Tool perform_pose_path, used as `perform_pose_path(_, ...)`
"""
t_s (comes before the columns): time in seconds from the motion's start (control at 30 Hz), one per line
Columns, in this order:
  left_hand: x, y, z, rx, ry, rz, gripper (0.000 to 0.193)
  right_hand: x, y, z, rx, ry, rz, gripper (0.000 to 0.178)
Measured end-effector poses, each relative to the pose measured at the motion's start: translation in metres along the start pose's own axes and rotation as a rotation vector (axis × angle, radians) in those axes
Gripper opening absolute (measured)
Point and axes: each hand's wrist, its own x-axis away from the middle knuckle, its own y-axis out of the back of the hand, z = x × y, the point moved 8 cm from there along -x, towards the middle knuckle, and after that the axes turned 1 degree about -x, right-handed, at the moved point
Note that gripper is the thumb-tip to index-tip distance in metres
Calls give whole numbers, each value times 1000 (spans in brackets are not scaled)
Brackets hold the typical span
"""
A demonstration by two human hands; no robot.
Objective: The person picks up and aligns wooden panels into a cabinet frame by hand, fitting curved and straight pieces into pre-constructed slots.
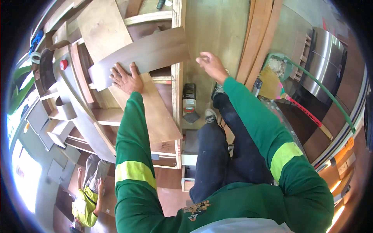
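My left hand (127, 79) lies flat with spread fingers on a thin, curved brown-grey strip of sheet (157, 50). Beneath the strip, a long plywood board (157, 116) rests slantwise across an open wooden frame (176, 101). Past the strip's right end, my right hand (213, 69) hovers over the floor, apart from the strip. Its fingers are loosely bent and partly apart, with nothing visible in them.
Long brown boards (256, 35) lie at the far right. Beyond them are a green-handled dustpan (285, 62), a broom (299, 108) and a shiny metal panel (324, 58). A red tape measure (63, 65) sits at the left. Another person (87, 202) is at the lower left.
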Motion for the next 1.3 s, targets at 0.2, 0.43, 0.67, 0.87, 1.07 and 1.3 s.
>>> perform_pose_path(0.2, -3, 1, -1, -12, -39, -16, 90, 83, 63, -107, -199, -234, -140, 47)
perform_pose_path(0.43, 0, 3, -2, -31, -28, -8, 86, 122, 100, -147, -176, -370, -285, 38)
perform_pose_path(0.67, 1, 4, 1, -27, -27, 45, 83, 44, 128, -124, 64, -35, -450, 50)
perform_pose_path(0.87, -4, 4, -4, -69, -56, -9, 81, 39, 197, -72, 191, 107, -773, 52)
perform_pose_path(1.07, -1, -4, 18, -119, 31, -72, 81, 108, 198, -65, -121, 171, -992, 52)
perform_pose_path(1.3, -19, -14, 17, 157, -109, 183, 87, 182, 198, -45, -271, 444, -1187, 49)
